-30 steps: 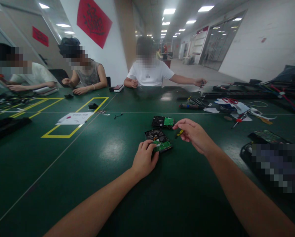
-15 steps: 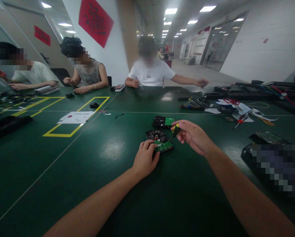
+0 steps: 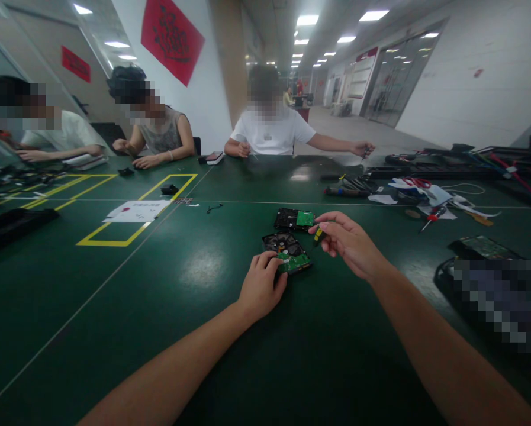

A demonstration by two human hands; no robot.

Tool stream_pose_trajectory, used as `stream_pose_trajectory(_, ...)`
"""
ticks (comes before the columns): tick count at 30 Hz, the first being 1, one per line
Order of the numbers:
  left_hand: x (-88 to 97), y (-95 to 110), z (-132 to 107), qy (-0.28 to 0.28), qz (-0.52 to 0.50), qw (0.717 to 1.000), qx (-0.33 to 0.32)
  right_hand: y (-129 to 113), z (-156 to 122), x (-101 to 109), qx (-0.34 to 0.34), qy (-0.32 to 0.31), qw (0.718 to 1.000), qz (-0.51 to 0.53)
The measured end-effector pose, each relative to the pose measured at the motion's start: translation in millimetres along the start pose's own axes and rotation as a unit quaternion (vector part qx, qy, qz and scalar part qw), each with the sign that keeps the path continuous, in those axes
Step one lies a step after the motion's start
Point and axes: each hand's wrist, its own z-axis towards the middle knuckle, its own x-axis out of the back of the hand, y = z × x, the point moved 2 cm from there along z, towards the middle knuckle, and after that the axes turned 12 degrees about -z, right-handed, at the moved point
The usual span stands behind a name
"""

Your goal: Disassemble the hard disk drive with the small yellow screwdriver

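In the head view, your left hand (image 3: 263, 285) rests on the near hard drive (image 3: 294, 262), which lies on the middle of the green bench (image 3: 203, 349), well in from its far edge. Your fingers curve over the left end of the drive's green circuit board and your thumb lies along its near side; you can't tell from here whether they pinch it or only steady it. The drive's black, round-patterned part faces up, on the side toward the bench's far edge.

Your right hand (image 3: 348, 244) grips a small yellow-and-black tool (image 3: 318, 235) between thumb and fingers, just off the near drive's right end. The tool's lower end is too small and dark for you to tell whether it touches the drive.

Just beyond the near drive, toward the far edge, lies the far hard drive (image 3: 287, 219), black on its left and green on its right, close to your right fingertips.

To your left on the bench, a white sheet (image 3: 136, 212) lies across a yellow tape outline (image 3: 103, 243), with a small black part (image 3: 169, 189) near the outline's far right corner. A short dark cable (image 3: 214, 207) lies between the outline and the drives. Toward the bench's right side you have a red-handled screwdriver (image 3: 433, 218) beside papers, and nearer you a circuit board (image 3: 487, 247). Along the far edge, a person in a white shirt (image 3: 269, 135) sits facing you.
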Motion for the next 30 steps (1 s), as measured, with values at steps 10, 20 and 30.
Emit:
stream_pose_trajectory(10, -0.6, -0.3, -0.2, -0.002, 0.000, 1.000, 0.000, 4.2, 0.0, -3.2, -0.027, -0.021, 0.999, 0.030)
stream_pose_trajectory(20, 0.0, 0.9, -0.2, -0.001, -0.004, 1.000, 0.004, 3.8, 0.1, -6.9, -0.028, -0.045, 0.997, 0.055)
stream_pose_trajectory(30, -1.1, 0.0, -0.4, -0.001, 0.004, 1.000, 0.004, 7.6, 1.1, -2.9, -0.018, 0.001, 1.000, -0.015)
